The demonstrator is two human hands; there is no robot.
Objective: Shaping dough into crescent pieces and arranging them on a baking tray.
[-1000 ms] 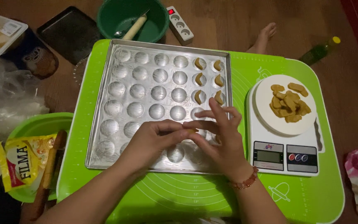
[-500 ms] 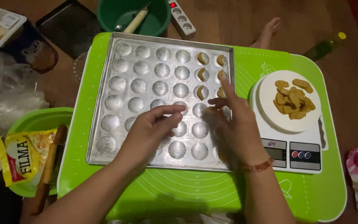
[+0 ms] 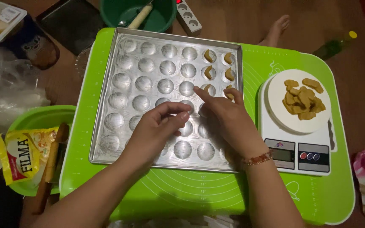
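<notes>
Mould tray (image 3: 119,126): square, shiny metal, rows of round cups, set on a green mat (image 3: 275,198). Most cups bare; 6 cups in the 2 right-hand columns at the far end carry small tan dough pieces (image 3: 209,55), each curved and standing on edge in its cup.

Right hand (image 3: 229,120): over the tray's right middle, forefinger stretched toward the far left, its tip just beside the dough piece in the 3rd row. Remaining fingers curled loosely; whether they touch the next piece to the right I cannot tell. Nothing gripped in plain sight. This hand is the nearer to the filled cups, which lie just beyond it.

Left hand (image 3: 159,131): over the tray's centre, fingers curved inward with thumb and fingertips drawn close together. Whether anything is pinched there cannot be told. Bare cups lie under and around it.

Scale (image 3: 294,158): white, on the mat right of the tray, near it; its round platform bears a heap of tan dough bits (image 3: 303,99).

Surroundings: brown floor; green bowl (image 3: 119,12) with a utensil beyond the tray; power strip (image 3: 189,17) beside it; yellow packet (image 3: 17,156) and wooden rolling pin (image 3: 49,162) at left; green bottle (image 3: 334,46) far right.
</notes>
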